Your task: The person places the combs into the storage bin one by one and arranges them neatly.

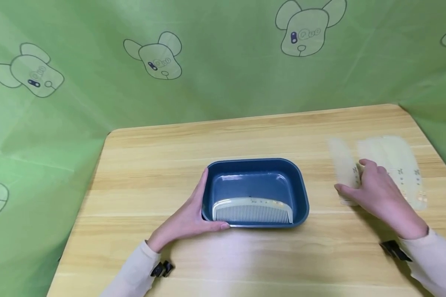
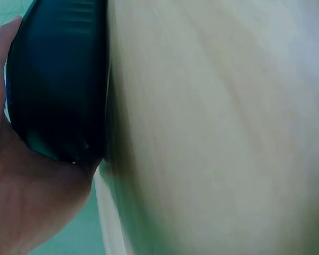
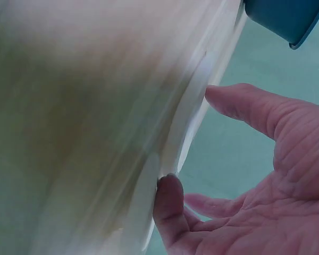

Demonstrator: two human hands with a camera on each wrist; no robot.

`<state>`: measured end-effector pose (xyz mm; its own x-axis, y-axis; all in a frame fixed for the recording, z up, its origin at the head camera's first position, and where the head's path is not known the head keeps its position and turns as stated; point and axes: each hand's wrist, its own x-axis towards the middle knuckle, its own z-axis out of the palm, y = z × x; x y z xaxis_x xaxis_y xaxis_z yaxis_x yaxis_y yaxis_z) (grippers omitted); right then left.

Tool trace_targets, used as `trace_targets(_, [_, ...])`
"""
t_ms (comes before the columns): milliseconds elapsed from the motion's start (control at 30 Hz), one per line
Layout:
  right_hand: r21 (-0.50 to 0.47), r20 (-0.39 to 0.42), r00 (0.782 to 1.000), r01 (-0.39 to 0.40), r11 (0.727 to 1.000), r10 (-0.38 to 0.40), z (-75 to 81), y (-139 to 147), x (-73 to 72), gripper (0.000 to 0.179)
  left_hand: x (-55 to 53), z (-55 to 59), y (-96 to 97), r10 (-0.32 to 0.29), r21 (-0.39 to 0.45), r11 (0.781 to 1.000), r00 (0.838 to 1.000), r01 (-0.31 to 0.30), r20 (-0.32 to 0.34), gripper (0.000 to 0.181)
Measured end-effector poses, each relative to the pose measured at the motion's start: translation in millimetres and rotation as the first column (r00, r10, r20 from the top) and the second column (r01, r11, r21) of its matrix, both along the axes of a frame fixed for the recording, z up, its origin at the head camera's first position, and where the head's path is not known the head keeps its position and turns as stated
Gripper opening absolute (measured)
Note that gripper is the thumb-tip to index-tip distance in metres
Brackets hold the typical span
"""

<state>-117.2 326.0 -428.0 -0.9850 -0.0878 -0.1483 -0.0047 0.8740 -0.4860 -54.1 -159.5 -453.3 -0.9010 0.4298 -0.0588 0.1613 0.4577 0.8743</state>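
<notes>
Near the table's middle stands a dark blue plastic basin [image 1: 302,181]. My left hand [image 1: 186,222] grips its left end, the thumb along the front rim and the fingers up the left wall; the left wrist view shows the palm against the basin's outer wall [image 2: 58,79]. Inside, along the front wall, a pale comb [image 1: 252,210] lies with its teeth toward me. On the right, my right hand [image 1: 379,189] pinches another pale comb [image 1: 342,161] across its width, thumb at the toothed edge, fingers by the spine. Right beside it are more pale combs [image 1: 390,148], partly hidden under the hand.
The wooden table [image 1: 145,173] has rounded far corners. A green cloth [image 1: 223,90] printed with cartoon animal heads hangs behind it and along both sides. Dark clips [image 1: 162,269] sit at the sleeve cuffs.
</notes>
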Motion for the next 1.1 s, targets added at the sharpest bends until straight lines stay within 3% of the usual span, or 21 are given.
trace_targets(333, [0.014,0.054,0.999,-0.001,1.000,0.000,4.4,-6.4,2.5,0.106,0.1,0.6,0.6,-0.004,0.004,1.000,1.000,0.004,0.001,0.147])
trace_targets(633, [-0.044,0.068,0.997,-0.042,0.998,0.045,4.9,-6.7,-0.2,0.098,-0.6,-1.1,-0.1,-0.001,0.004,1.000,1.000,0.001,0.001,0.147])
trace_targets(1100, [-0.239,-0.091,0.988,-0.143,0.960,0.125,-2.7,-6.1,4.1,0.068,-0.2,0.0,0.9,0.001,0.015,1.000,1.000,-0.001,-0.003,0.147])
